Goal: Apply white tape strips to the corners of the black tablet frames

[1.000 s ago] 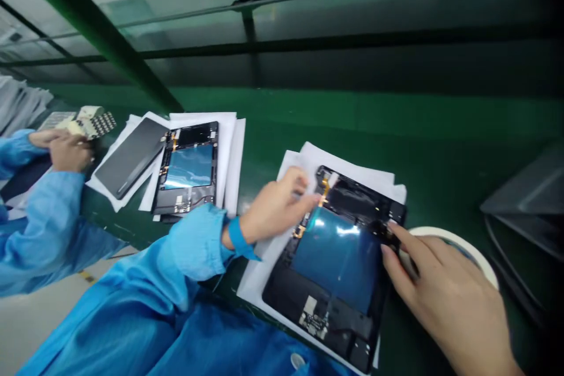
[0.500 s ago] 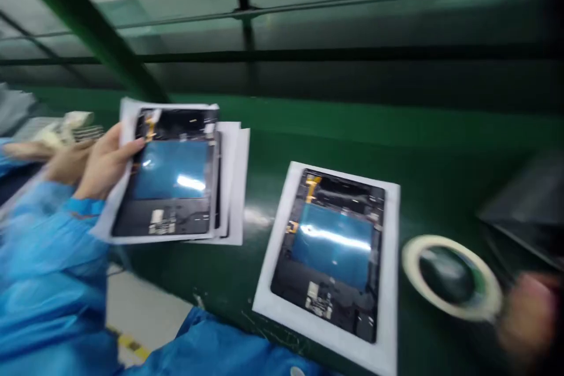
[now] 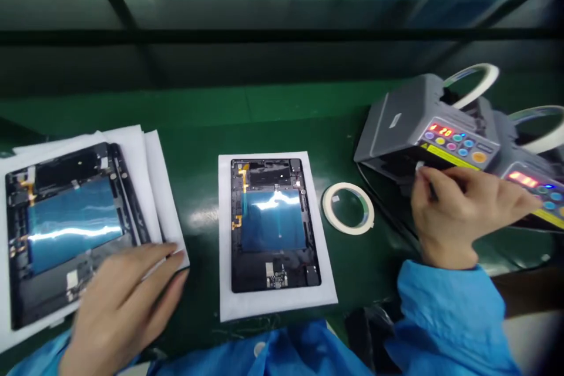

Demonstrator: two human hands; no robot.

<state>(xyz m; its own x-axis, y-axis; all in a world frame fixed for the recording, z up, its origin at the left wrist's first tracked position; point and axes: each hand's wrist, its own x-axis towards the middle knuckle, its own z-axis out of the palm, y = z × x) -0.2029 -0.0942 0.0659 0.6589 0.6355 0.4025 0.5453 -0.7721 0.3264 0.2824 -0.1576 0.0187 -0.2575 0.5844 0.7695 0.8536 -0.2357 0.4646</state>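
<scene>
Your left hand has crossed to the near right corner of the stack; your right hand has come up before the dispenser, pinching a white scrap. The left fingers lie loosely together; I cannot tell whether they grip anything. The scrap looks light, limp, perhaps sticky: keep to its edge. The tablet lies on paper between your hands, probably stiff, slick on the blue film, fragile at the orange cable; take it by its sides.

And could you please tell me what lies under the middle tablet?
A white sheet, on the green bench, shows around the middle tablet; the area its body covers cannot be seen.
</scene>
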